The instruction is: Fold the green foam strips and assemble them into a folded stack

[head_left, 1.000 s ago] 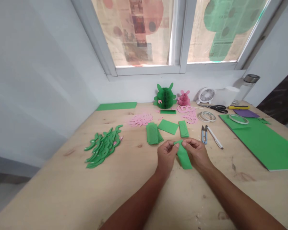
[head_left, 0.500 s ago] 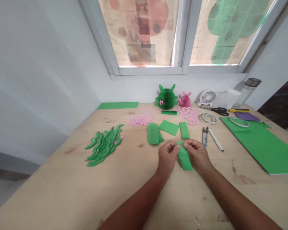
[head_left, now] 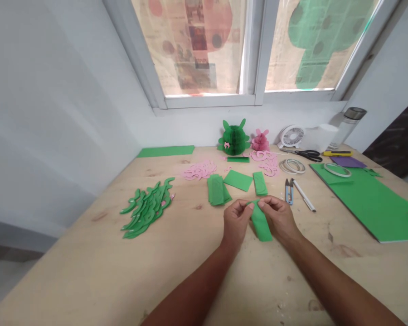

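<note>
Where the strip [head_left: 262, 228] is pinched: its far end is between both hands, above the near half of the table [head_left: 251, 280]; its loose end slants toward 5 o'clock. Directions below run from the strip, 12 being the window [head_left: 211, 100] side.
Left hand [head_left: 237, 219]: thumb and forefinger closed on the far end, the other fingers curled in.
Right hand [head_left: 279, 217]: thumb and fingertips closed on the same end, just beside the left thumb.
Slip [head_left: 260, 183]: 12 o'clock, just beyond the hands.
Card [head_left: 238, 180]: lying flat at 11 o'clock.
Green stack [head_left: 216, 192]: 10 o'clock, its pieces unevenly overlapped.
Green curls [head_left: 148, 210]: heaped well apart at 9 o'clock.
Pink pieces [head_left: 200, 170]: 10 o'clock, past the stack; more lie at 12.
Paper figures: the green one [head_left: 235, 140] between 11 and 12, the pink one [head_left: 260, 142] at 12, both near the wall.
Fan [head_left: 292, 135]: 1 o'clock, near the wall.
Scissors [head_left: 311, 155]: 1 o'clock, beyond the tape rolls [head_left: 298, 172].
Pen [head_left: 304, 195]: 2 o'clock, just beside the snips [head_left: 289, 197].
Green sheet [head_left: 374, 208]: 3 o'clock, a tape ring [head_left: 336, 175] on its far part.
</note>
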{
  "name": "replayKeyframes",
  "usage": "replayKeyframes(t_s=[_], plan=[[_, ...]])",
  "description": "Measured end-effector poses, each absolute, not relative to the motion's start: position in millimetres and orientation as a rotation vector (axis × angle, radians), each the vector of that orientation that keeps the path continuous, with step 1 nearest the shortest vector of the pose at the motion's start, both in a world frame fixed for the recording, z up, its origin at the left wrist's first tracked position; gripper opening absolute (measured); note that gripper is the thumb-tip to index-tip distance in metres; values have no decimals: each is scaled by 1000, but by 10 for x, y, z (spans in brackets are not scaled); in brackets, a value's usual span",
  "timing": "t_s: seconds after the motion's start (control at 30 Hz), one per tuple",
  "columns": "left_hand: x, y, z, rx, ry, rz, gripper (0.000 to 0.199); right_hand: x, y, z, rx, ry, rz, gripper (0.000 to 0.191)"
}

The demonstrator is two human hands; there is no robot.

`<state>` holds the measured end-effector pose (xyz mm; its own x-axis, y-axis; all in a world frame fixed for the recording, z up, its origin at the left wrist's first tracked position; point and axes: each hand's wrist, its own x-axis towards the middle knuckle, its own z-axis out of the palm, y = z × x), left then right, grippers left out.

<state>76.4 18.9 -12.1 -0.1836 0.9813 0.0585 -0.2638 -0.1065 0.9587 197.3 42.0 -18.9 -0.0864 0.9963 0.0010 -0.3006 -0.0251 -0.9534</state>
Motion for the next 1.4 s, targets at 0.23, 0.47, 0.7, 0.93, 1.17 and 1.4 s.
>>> replayKeyframes(t_s=[0.23, 0.47, 0.7, 0.93, 1.17, 1.4], plan=[[742, 175, -132, 1006, 1130, 1540, 22, 1955, 413, -160, -976, -1088, 1349, 20], [717, 179, -147, 1011, 1113, 1528, 22, 1946, 401, -120, -959, -1105, 1338, 19], [716, 176, -148, 1030, 1142, 1542, 24, 1949, 422, -184, -970, -1077, 1353, 23], [708, 173, -129, 1052, 1194, 1551, 26, 1950, 422, -136, -964, -1041, 1353, 23], [728, 170, -157, 1006, 1174, 1531, 29, 1941, 433, -174, -945, -1013, 1368, 25], [754, 155, -180, 1035, 1154, 1469, 27, 1937, 423, -147, -943, -971, 1377, 24]])
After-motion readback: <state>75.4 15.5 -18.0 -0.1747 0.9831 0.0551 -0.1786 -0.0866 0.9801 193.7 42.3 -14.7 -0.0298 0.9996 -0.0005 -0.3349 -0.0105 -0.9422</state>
